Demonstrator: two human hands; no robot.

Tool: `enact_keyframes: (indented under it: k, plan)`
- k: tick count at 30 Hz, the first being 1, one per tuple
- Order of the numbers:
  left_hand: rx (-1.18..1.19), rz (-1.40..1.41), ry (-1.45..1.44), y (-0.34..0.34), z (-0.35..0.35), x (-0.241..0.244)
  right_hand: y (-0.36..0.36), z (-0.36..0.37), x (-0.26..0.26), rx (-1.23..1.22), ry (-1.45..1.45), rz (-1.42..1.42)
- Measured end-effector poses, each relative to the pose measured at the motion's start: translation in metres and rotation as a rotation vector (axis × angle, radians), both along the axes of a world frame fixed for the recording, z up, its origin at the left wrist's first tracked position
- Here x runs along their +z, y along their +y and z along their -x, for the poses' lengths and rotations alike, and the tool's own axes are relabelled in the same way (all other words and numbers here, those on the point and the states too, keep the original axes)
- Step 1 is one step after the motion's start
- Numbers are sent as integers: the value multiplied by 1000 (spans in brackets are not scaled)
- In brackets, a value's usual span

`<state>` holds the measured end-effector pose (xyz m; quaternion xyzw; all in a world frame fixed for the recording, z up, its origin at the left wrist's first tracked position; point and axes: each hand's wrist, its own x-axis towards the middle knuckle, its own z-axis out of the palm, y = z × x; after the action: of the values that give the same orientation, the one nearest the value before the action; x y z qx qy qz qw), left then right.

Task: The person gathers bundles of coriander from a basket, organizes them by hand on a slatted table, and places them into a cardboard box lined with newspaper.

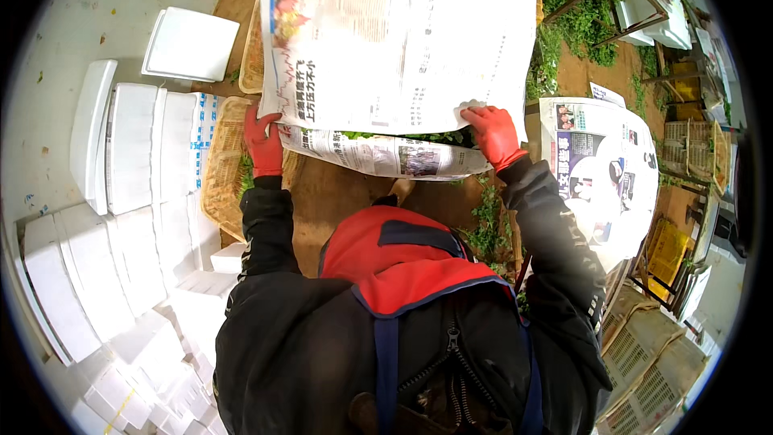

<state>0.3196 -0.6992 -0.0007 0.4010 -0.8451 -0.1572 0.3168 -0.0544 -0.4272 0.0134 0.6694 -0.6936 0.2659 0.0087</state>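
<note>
Both of my hands wear red gloves. A large newspaper sheet spreads out before me, its near edge between them. My left hand grips the sheet's near left corner. At the near right corner, the fingers of my right hand hold the paper. Under that edge, green leaves show in a narrow strip, with a second printed sheet along their near side. What carries the leaves is hidden by the paper.
On the left, a yellow basket stands beside stacked white foam boxes. A newspaper pile lies to the right. Loose greens are strewn on the brown floor. Crates stand at the lower right.
</note>
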Motion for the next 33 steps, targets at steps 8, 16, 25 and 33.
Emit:
enact_keyframes:
  k: [8, 16, 25, 33]
  plan:
    - [-92, 47, 12, 32, 65, 67, -19, 9, 15, -77, -342, -220]
    - [-333, 95, -563, -30, 184, -31, -129, 58, -52, -406, 130, -400]
    - [-236, -165, -513, -61, 174, -118, -131, 81, -179, -407, -110, -226]
    - [-301, -73, -535, -67, 175, -83, -134, 57, -108, -405, -95, -139]
